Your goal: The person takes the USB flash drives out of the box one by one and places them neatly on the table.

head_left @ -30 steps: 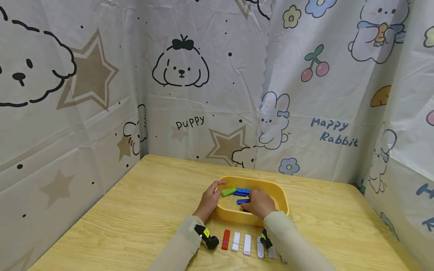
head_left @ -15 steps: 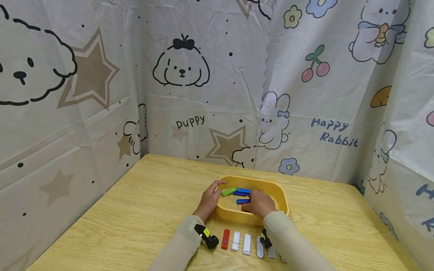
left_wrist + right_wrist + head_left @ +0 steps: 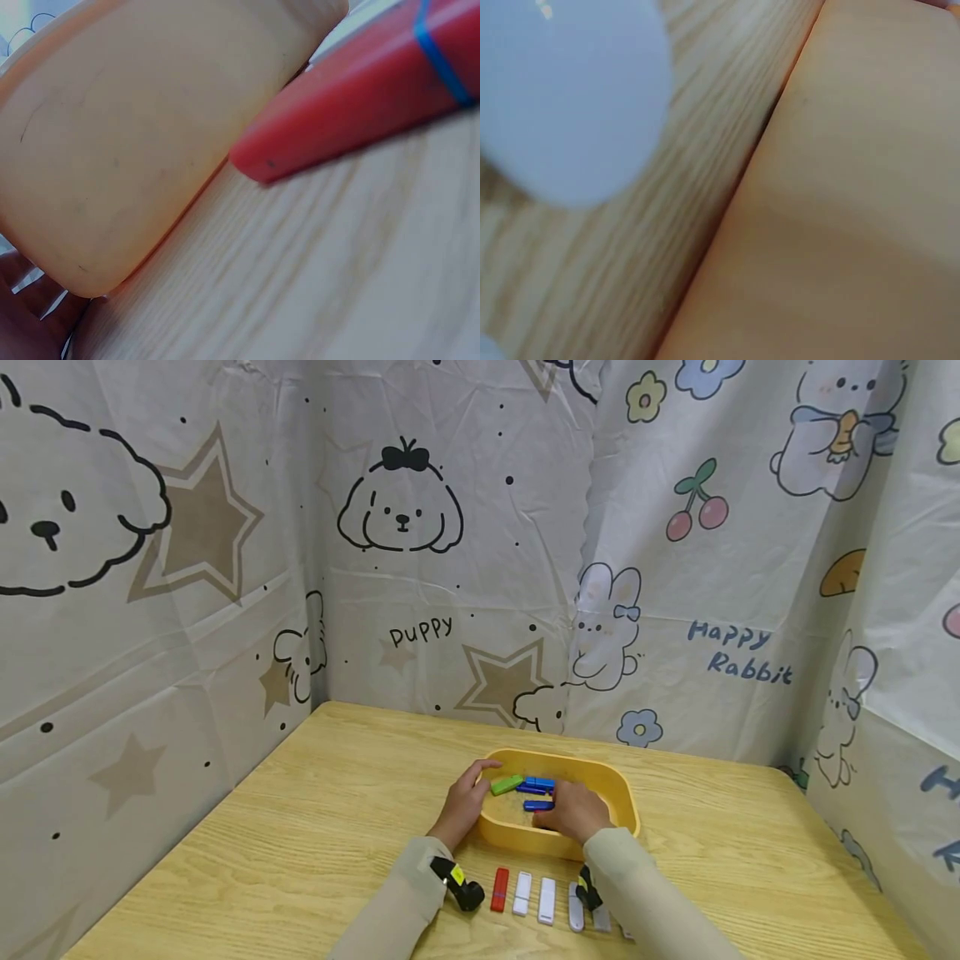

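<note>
head view, lower centre: left hand (image 3: 462, 806) grips yellow tray (image 3: 517, 837); cannot tell whether right hand (image 3: 576, 812) holds anything; blue stick (image 3: 537, 806) seems light, stiff, best pinched mid-length.

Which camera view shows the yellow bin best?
The head view: it takes in nearly the whole yellow bin, rim and inside, though the left hand and right hand cover parts. The left wrist and right wrist views each show mostly its outer wall close up, cut off by the frame.
</note>
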Action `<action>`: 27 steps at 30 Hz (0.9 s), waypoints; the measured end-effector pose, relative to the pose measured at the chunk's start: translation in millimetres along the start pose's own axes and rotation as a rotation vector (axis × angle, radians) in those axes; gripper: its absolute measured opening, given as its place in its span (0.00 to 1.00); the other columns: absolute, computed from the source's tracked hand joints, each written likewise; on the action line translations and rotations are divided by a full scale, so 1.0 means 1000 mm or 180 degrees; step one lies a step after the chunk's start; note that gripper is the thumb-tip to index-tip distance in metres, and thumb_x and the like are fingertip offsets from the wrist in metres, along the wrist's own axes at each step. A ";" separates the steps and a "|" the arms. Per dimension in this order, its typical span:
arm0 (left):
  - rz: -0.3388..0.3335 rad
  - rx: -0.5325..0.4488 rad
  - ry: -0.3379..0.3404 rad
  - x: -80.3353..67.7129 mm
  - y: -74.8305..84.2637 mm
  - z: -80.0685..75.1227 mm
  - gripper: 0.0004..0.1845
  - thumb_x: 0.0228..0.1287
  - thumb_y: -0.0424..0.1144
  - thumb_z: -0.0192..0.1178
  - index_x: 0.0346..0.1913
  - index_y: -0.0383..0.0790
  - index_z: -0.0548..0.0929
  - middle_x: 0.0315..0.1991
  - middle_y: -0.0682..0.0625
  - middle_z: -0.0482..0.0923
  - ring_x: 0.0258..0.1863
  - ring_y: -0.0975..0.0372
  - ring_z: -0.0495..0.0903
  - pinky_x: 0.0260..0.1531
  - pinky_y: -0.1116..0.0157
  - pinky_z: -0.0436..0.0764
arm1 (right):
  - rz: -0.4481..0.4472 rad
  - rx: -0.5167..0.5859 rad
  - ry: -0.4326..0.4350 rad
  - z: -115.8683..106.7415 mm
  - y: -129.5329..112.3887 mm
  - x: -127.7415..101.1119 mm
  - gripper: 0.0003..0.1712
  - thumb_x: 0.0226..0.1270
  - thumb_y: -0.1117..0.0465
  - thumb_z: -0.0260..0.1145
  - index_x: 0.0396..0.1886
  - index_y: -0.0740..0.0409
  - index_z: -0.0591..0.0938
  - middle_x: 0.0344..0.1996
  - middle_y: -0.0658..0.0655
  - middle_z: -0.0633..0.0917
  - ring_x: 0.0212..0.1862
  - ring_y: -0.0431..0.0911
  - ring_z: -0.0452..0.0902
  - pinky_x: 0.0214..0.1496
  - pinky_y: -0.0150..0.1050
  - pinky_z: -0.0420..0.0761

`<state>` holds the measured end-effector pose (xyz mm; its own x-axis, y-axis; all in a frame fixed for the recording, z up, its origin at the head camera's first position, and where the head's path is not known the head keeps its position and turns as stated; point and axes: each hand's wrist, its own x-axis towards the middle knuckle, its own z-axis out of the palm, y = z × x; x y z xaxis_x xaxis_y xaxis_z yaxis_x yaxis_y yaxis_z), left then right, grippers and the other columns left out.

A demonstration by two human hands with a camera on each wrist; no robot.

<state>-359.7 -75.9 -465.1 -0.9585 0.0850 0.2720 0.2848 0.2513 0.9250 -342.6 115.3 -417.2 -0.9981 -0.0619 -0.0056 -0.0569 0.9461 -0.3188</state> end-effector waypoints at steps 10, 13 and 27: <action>0.0000 0.0002 -0.0010 0.000 -0.001 0.001 0.19 0.68 0.33 0.43 0.58 0.44 0.77 0.65 0.44 0.70 0.59 0.51 0.70 0.49 0.55 0.75 | -0.0077 0.0169 0.0159 0.002 0.001 -0.001 0.20 0.48 0.48 0.75 0.32 0.56 0.81 0.32 0.56 0.73 0.31 0.51 0.70 0.35 0.44 0.74; -0.0013 -0.0024 -0.0007 0.001 -0.001 0.001 0.19 0.68 0.33 0.43 0.58 0.44 0.77 0.65 0.45 0.70 0.61 0.51 0.69 0.53 0.52 0.73 | -0.0104 0.0235 0.0274 0.002 0.000 -0.003 0.16 0.49 0.50 0.74 0.27 0.54 0.80 0.32 0.57 0.71 0.29 0.50 0.69 0.32 0.41 0.71; -0.0032 0.0016 -0.0001 0.002 -0.001 0.001 0.19 0.69 0.34 0.43 0.58 0.48 0.77 0.66 0.46 0.69 0.61 0.53 0.68 0.53 0.53 0.73 | -0.0542 0.0572 0.0806 0.001 0.000 -0.007 0.15 0.49 0.58 0.75 0.35 0.56 0.82 0.34 0.55 0.72 0.38 0.49 0.66 0.39 0.40 0.72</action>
<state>-361.5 -74.7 -466.0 -0.9613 0.0830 0.2628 0.2754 0.2569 0.9264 -335.9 115.3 -418.1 -0.9505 -0.1117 0.2900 -0.2401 0.8566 -0.4567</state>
